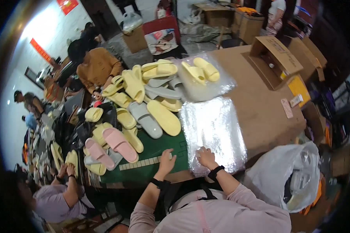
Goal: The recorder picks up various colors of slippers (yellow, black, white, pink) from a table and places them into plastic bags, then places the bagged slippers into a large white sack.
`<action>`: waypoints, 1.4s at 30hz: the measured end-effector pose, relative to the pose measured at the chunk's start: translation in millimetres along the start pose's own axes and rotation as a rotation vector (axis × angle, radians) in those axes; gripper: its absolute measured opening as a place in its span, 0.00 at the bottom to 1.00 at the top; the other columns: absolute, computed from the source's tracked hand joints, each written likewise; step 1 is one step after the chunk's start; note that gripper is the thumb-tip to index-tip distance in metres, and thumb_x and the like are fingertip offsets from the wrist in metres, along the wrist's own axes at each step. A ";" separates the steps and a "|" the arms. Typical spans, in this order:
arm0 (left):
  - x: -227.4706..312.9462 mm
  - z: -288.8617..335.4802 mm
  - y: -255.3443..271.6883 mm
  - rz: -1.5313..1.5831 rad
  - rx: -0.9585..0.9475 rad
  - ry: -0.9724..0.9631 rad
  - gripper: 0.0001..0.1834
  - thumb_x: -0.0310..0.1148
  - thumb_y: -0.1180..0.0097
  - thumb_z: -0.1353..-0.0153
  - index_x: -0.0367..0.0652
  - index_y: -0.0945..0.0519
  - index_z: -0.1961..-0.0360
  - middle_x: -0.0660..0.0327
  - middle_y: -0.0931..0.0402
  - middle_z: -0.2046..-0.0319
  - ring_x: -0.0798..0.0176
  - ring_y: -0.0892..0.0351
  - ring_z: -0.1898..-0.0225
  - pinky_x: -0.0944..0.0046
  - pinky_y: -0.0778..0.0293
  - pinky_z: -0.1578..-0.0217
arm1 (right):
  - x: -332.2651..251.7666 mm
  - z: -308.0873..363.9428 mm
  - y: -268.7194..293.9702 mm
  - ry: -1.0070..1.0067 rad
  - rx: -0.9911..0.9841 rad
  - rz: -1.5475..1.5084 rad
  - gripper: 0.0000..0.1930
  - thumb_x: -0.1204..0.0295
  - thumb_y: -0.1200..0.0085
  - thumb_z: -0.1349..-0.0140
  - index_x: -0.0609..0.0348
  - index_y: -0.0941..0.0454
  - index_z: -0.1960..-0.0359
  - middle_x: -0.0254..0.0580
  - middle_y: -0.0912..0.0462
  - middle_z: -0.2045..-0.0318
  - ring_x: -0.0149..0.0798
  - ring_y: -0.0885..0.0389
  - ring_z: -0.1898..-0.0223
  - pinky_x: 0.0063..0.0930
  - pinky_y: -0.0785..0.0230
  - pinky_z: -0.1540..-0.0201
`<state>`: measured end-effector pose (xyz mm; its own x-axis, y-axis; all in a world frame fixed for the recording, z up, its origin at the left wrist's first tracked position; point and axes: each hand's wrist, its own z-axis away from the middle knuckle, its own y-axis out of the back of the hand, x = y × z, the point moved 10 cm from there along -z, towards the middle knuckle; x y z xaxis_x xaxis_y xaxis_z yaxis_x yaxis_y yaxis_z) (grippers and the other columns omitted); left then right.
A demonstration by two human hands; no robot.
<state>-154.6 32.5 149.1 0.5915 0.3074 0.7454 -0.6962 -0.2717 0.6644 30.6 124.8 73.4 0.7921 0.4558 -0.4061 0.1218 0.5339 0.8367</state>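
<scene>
My left hand [167, 161] is over the green mat [159, 144], just right of a row of small pale rectangular labels [139, 163]. Its fingers are curved and apart; a pale spot shows by the fingertips, too small to make out. With fingers spread, my right hand [207, 158] rests on a stack of clear plastic bags [213, 130]. Beyond the mat lies a heap of slippers, among them a yellow slipper [164, 118], a grey slipper [145, 120] and a pink slipper [120, 144]. A yellow pair [201, 70] lies on more clear plastic at the back.
An open cardboard box [274, 62] stands at the table's far right, near a pink rectangular item [287, 108]. A large white sack [286, 176] is at my right. On the left, one person [62, 194] handles yellow slippers; another in brown [99, 68] sits beyond the heap.
</scene>
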 end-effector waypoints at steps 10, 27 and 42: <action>-184.0 85.2 217.8 0.106 1.085 0.444 0.33 0.40 0.47 0.39 0.27 0.43 0.41 0.39 0.40 0.44 0.43 0.41 0.41 0.54 0.44 0.42 | -0.4 -2.9 -0.3 -0.006 -0.026 0.101 0.21 0.62 0.48 0.47 0.44 0.28 0.49 0.40 0.31 0.47 0.53 0.28 0.53 0.47 0.31 0.56; -273.5 79.9 265.0 0.126 1.157 0.613 0.24 0.34 0.46 0.41 0.31 0.38 0.48 0.45 0.39 0.51 0.48 0.34 0.51 0.56 0.35 0.52 | -15.6 23.3 44.4 -0.239 0.458 0.036 0.28 0.67 0.45 0.49 0.58 0.35 0.45 0.55 0.37 0.43 0.54 0.35 0.45 0.49 0.42 0.46; -168.8 57.6 305.1 0.540 1.074 0.118 0.19 0.27 0.54 0.39 0.34 0.33 0.46 0.54 0.30 0.51 0.59 0.29 0.53 0.62 0.30 0.52 | -5.7 18.7 -9.8 -0.212 0.129 0.019 0.27 0.60 0.50 0.43 0.53 0.37 0.42 0.55 0.31 0.50 0.59 0.31 0.50 0.50 0.31 0.53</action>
<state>-443.4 -154.8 229.1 0.2490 -0.0137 0.9684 -0.1157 -0.9932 0.0157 36.1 103.6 74.4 0.9011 0.2982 -0.3149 0.1700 0.4251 0.8890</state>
